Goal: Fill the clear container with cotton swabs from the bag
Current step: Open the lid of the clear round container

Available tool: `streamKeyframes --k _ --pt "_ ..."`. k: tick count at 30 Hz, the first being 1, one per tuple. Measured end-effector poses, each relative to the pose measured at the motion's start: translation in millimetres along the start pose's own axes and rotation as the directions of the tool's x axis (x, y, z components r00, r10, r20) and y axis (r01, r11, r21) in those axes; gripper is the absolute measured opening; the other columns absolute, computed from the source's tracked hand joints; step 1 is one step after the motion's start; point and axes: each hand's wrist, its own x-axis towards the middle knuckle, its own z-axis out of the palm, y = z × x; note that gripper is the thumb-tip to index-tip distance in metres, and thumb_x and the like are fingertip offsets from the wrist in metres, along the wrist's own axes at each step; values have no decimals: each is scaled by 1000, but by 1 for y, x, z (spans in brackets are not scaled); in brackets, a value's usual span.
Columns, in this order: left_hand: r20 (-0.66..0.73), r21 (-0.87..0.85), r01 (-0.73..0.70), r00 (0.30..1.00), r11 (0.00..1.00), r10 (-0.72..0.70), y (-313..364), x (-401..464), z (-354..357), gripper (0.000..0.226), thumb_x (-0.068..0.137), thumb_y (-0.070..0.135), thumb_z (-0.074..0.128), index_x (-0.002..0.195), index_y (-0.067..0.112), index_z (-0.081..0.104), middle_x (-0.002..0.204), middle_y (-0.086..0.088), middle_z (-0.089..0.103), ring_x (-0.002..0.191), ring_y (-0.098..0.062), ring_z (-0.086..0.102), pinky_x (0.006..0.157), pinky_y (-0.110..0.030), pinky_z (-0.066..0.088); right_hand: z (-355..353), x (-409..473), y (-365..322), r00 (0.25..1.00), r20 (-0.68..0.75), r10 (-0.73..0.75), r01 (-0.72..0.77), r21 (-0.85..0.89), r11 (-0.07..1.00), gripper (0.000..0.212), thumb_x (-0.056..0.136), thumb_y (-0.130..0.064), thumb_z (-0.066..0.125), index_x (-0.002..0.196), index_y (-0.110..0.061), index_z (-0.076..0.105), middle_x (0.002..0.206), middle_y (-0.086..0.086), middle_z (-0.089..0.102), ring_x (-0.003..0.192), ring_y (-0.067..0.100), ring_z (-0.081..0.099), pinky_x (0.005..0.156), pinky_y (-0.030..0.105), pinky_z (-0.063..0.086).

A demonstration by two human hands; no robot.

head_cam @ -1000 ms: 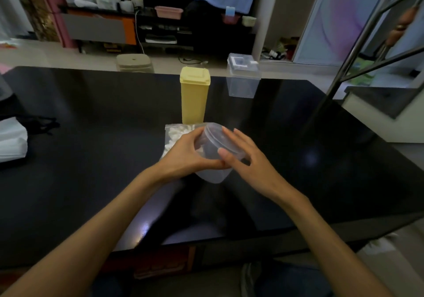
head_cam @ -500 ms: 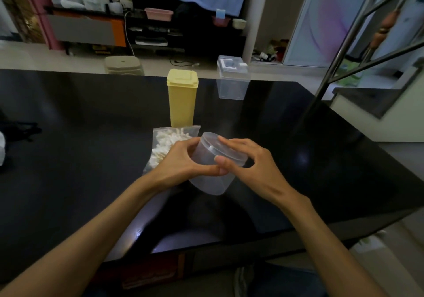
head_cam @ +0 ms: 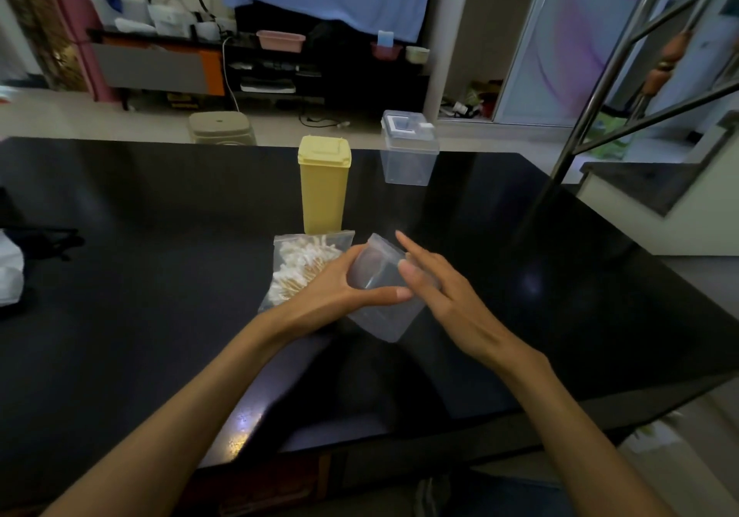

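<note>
A small clear round container [head_cam: 380, 310] with its lid on is held tilted above the black table [head_cam: 140, 256]. My left hand [head_cam: 340, 292] wraps around its left side, thumb across the front. My right hand [head_cam: 436, 288] rests against the lid end on the right, thumb on the rim and fingers stretched out apart. A clear plastic bag of cotton swabs [head_cam: 302, 266] lies flat on the table just behind my left hand, partly hidden by it.
A tall yellow lidded container [head_cam: 323, 184] stands right behind the bag. A clear square lidded box [head_cam: 408, 153] sits at the table's far edge. White plastic [head_cam: 10, 272] lies at the left edge. A metal stair railing [head_cam: 600, 89] rises on the right.
My right fingers have uncurled from the lid and now stretch out, only the thumb still on the rim. The container has tilted a little more in my left hand.
</note>
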Motion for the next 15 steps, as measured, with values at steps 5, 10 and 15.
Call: streamKeyframes --k 5,10,15 --pt "-43 18 32 999 999 -31 -3 0 -5 54 63 33 82 112 22 61 100 7 71 90 -4 68 69 -15 52 -4 5 0 997 33 66 -67 24 997 45 85 -70 35 127 -57 39 122 -17 44 109 -1 46 83 18 38" --pt "-50 -9 -1 999 1000 1 -3 -1 -1 59 59 34 87 110 17 64 97 2 72 88 -8 69 68 -16 52 -2 5 5 998 -37 -51 46 -121 992 61 79 -76 38 133 -48 43 122 -24 52 111 -1 53 91 24 47" --pt "-56 2 5 998 1000 -4 -10 -2 1 64 53 45 82 110 19 65 99 1 72 92 -11 69 75 -22 55 -4 3 7 997 -18 -70 64 -246 967 75 79 -80 29 137 -35 46 121 -7 62 101 1 60 78 20 52"
